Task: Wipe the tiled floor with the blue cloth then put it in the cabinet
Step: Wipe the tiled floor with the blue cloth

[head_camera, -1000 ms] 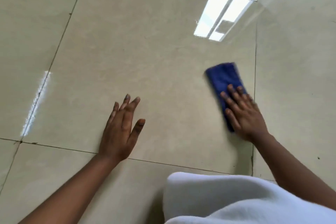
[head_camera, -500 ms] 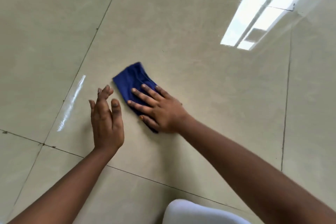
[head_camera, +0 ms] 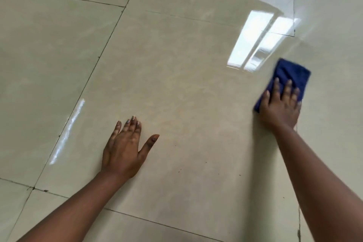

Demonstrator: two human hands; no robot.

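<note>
Blue cloth point(head_camera: 290, 76) flat on tiled floor point(head_camera: 176, 84) under spread right hand point(head_camera: 280, 108), long axis along its fingers, pointing away; left hand point(head_camera: 123, 153) well apart, splayed, empty.

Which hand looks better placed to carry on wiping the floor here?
The right hand. It lies flat on the blue cloth, pressing it against the tiled floor. The left hand rests bare on the tile, apart from the cloth, apparently propping the person up.

left hand point(head_camera: 123, 149) flat, right hand point(head_camera: 280, 108) — splayed
</note>
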